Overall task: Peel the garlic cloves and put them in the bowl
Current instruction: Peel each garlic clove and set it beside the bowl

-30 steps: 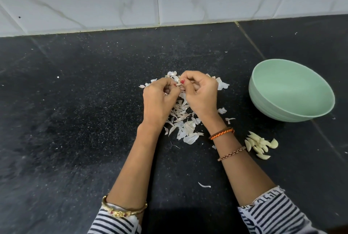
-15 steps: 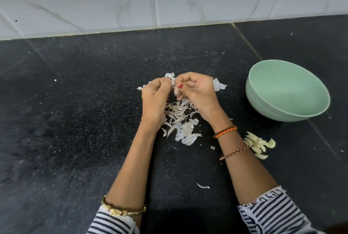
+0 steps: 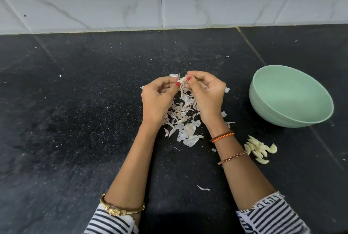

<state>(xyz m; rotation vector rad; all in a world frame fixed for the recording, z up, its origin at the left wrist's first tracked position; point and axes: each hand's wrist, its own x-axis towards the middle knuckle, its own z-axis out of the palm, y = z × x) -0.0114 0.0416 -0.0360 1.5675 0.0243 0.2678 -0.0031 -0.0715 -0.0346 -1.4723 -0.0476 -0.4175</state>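
Above the middle of the black counter (image 3: 75, 120), a garlic clove (image 3: 183, 79) is being held up between both hands, with a thin strip of skin hanging down from it. The left hand (image 3: 157, 100) is pinching it from one side with thumb and curled fingers (image 3: 178, 84), and the right hand (image 3: 206, 94) is pinching it from the other, so the clove itself is mostly hidden and how much skin is left cannot be told. Directly beneath the hands a pile of papery peels (image 3: 183, 119) is lying spread on the counter. Just beside the right forearm, a small heap of peeled cloves (image 3: 259, 149) is sitting on the counter, not in the bowl. The pale green bowl (image 3: 290, 100) is standing near, to the right of the hands, and its visible inside is looking empty.

Judging from this, the peeling is well along but the transfer is not yet done. The small, smooth clove could be slipping out of the pinch as the skin is pulled and dropping into the peels, where it would be hard to pick out. The forearm could also be brushing the heap and scattering it.
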